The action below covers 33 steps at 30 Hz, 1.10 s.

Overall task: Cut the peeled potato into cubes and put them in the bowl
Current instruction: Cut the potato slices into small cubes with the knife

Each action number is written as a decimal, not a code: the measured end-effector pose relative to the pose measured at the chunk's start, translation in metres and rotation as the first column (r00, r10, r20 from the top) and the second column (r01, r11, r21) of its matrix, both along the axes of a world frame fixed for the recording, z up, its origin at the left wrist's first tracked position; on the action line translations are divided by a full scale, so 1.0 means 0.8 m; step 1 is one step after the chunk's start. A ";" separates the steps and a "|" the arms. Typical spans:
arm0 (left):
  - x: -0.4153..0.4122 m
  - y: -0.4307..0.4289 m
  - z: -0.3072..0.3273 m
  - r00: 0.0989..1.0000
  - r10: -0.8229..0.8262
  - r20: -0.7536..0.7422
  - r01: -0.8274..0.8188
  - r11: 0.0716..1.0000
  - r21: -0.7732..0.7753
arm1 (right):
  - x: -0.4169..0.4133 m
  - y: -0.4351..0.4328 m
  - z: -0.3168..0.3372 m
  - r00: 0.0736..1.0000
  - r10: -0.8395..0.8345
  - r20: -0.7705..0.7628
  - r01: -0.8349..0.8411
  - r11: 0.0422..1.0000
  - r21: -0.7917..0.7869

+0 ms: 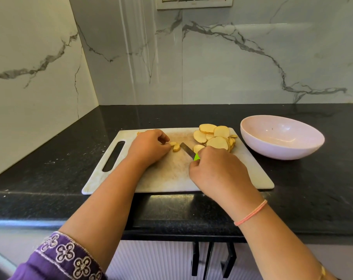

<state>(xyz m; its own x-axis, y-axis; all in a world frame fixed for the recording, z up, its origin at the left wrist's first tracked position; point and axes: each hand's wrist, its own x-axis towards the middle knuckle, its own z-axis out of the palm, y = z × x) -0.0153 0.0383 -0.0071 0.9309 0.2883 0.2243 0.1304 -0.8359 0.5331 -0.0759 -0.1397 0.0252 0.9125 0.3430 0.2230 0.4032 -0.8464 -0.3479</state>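
While the left hand pinches a potato piece, right hand clenched around the knife.

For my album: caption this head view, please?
Left hand pinches potato pieces, right hand holds the knife; slices wait by the empty bowl.

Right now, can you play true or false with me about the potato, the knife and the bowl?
The bowl has potato cubes in it: false, it is empty.
The right hand grips the knife: true.
The potato slices lie piled on the cutting board: true.
The bowl stands on the cutting board: false, it stands on the counter beside it.
The left hand holds a small potato piece: true.
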 end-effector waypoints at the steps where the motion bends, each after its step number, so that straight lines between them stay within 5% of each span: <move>1: 0.000 0.000 0.000 1.000 -0.007 0.007 0.007 1.000 0.007 | -0.001 0.000 0.001 1.000 0.003 0.002 -0.003 1.000 0.002; 12: 0.001 0.005 0.000 0.997 0.069 0.015 -0.069 0.997 0.021 | -0.008 0.007 -0.003 0.998 0.016 0.065 -0.017 1.000 0.011; 20: -0.002 0.002 0.002 0.994 -0.029 -0.103 0.023 0.998 -0.060 | -0.015 0.001 0.001 0.999 -0.012 0.029 0.012 1.000 0.003; 33: 0.000 -0.003 -0.001 0.999 -0.040 -0.033 0.039 0.998 -0.039 | -0.003 0.005 -0.001 1.000 -0.018 0.016 0.017 1.000 0.010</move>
